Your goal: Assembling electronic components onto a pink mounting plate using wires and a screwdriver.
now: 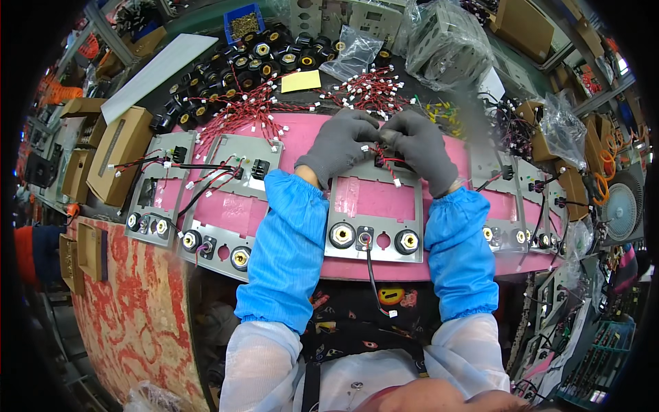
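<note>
Centre panel (pixel 399 224): lower fittings (pixel 341 235) seated, upper wiring (pixel 392 160) apparently unfinished; left hand (pixel 341 144), right hand (pixel 421 152): grips nearly closed, hold unclear.

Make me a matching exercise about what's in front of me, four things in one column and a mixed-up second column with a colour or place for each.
Column one
1. Left hand
2. Paper slip
3. Parts bin
4. Bench covering

Column two
A. Pink, lying under the grey middle panel
B. In a grey glove
C. Blue, with small brass-coloured pieces inside
D. Yellow and rectangular

Right pairs: 1-B, 2-D, 3-C, 4-A.
</note>
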A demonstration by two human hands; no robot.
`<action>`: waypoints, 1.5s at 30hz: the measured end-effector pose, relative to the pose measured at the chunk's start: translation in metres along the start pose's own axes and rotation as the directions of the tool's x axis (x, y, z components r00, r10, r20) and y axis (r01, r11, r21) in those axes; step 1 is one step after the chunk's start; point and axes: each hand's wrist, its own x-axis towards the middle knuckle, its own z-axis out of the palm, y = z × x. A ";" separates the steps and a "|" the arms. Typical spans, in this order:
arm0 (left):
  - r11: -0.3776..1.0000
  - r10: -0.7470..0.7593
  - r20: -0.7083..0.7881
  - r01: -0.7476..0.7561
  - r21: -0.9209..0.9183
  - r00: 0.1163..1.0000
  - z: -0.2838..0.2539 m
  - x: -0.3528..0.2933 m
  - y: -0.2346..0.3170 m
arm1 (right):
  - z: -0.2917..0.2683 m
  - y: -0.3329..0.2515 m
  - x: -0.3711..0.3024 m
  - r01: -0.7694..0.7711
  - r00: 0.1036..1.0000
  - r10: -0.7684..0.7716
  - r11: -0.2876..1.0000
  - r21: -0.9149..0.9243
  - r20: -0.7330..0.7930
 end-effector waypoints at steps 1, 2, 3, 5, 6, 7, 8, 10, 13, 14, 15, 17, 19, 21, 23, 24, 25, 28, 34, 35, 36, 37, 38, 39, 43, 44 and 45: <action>1.000 -0.015 0.002 0.015 -0.009 1.000 0.000 0.001 0.001 | -0.001 0.001 0.000 0.001 1.000 -0.001 1.000 0.010 -0.001; 0.999 -0.027 -0.003 0.027 -0.019 1.000 0.002 0.001 0.001 | -0.002 0.001 -0.001 0.038 0.999 -0.038 0.999 -0.039 -0.009; 0.999 -0.039 -0.009 0.039 -0.029 0.999 0.003 0.000 0.001 | -0.002 -0.001 -0.002 0.075 0.997 -0.076 0.993 -0.087 -0.014; 0.998 -0.039 -0.022 0.038 -0.043 0.999 0.003 0.000 -0.001 | -0.003 -0.002 -0.002 0.117 0.993 -0.120 0.980 -0.159 -0.010; 0.998 -0.029 -0.027 0.028 -0.050 0.999 0.004 0.001 -0.001 | -0.004 -0.001 -0.001 0.120 0.993 -0.122 0.976 -0.180 0.000; 0.998 -0.020 -0.033 0.018 -0.057 0.999 0.004 0.001 -0.002 | -0.006 0.001 0.001 0.123 0.992 -0.124 0.972 -0.201 0.011; 0.995 -0.055 -0.028 0.052 -0.088 0.998 0.005 0.002 -0.002 | -0.007 0.000 0.002 0.096 0.995 -0.092 0.976 -0.194 0.033; 0.983 -0.117 -0.028 0.111 -0.144 0.993 0.005 0.004 0.001 | -0.011 -0.003 0.005 0.054 0.996 -0.041 0.981 -0.186 0.076; 0.989 -0.083 -0.070 0.073 -0.130 0.994 0.009 -0.001 0.003 | -0.018 -0.003 0.008 -0.016 0.983 0.040 0.991 -0.134 0.177; 0.986 -0.092 -0.069 0.081 -0.145 0.993 0.008 0.000 0.002 | -0.022 -0.003 0.009 -0.040 0.978 0.060 0.994 -0.103 0.202; 0.982 -0.105 -0.068 0.092 -0.165 0.992 0.008 0.001 0.001 | -0.026 -0.003 0.008 -0.069 0.970 0.084 0.995 -0.076 0.230; 0.981 -0.107 -0.065 0.095 -0.172 0.992 0.008 0.001 -0.003 | -0.026 -0.001 0.008 -0.083 0.973 0.085 0.996 -0.019 0.214; 0.987 -0.084 -0.070 0.073 -0.146 0.994 0.010 0.004 -0.007 | -0.022 0.004 0.008 -0.042 0.992 0.038 0.999 0.031 0.122; 0.991 -0.053 -0.117 0.038 -0.129 0.992 0.013 0.003 -0.010 | -0.014 0.003 0.009 -0.006 0.997 0.002 0.999 0.046 0.082; 0.993 -0.030 -0.147 0.014 -0.115 0.989 0.015 0.003 -0.013 | -0.010 -0.001 0.010 0.011 0.998 -0.012 1.000 0.007 0.070; 0.994 -0.025 -0.153 0.007 -0.112 0.988 0.014 0.002 -0.011 | -0.011 -0.004 0.009 0.008 0.997 -0.005 0.999 -0.039 0.078; 0.994 -0.019 -0.158 0.001 -0.109 0.987 0.014 0.002 -0.010 | -0.011 -0.005 0.008 0.005 0.996 0.003 0.996 -0.085 0.086; 0.989 -0.101 -0.057 0.094 -0.118 0.993 0.010 0.003 0.000 | -0.019 0.002 0.012 0.099 0.984 -0.077 0.985 -0.139 0.159; 0.996 0.068 -0.055 -0.071 -0.060 0.996 -0.002 -0.001 -0.003 | -0.025 -0.010 0.022 -0.052 0.947 0.085 0.992 -0.114 0.309; 0.986 -0.004 -0.037 -0.002 -0.165 0.999 -0.004 0.001 -0.004 | -0.026 -0.012 0.025 -0.073 0.939 0.107 0.991 -0.116 0.327; 0.962 -0.072 -0.007 0.068 -0.266 0.997 -0.010 0.005 0.001 | -0.027 -0.012 0.027 -0.096 0.931 0.130 0.989 -0.115 0.341; 0.922 -0.137 0.031 0.139 -0.362 0.990 -0.012 0.009 0.005 | -0.029 -0.012 0.028 -0.120 0.922 0.153 0.986 -0.114 0.355; 0.921 -0.184 -0.004 0.171 -0.350 0.983 -0.006 0.009 0.004 | -0.031 -0.013 0.028 -0.126 0.918 0.167 0.983 -0.134 0.360; 0.949 -0.194 -0.016 0.183 -0.258 0.981 -0.004 0.008 0.007 | -0.031 -0.016 0.028 -0.130 0.912 0.177 0.980 -0.150 0.369; 0.975 -0.212 -0.053 0.208 -0.073 0.976 0.001 0.006 0.009 | -0.031 -0.020 0.029 -0.160 0.889 0.195 0.980 -0.119 0.413; 0.975 -0.214 -0.060 0.210 -0.076 0.975 0.001 0.005 0.006 | -0.031 -0.017 0.029 -0.168 0.883 0.188 0.982 -0.086 0.430; 0.970 -0.222 -0.043 0.216 -0.109 0.974 0.001 0.006 0.004 | -0.033 -0.014 0.029 -0.177 0.879 0.182 0.983 -0.051 0.441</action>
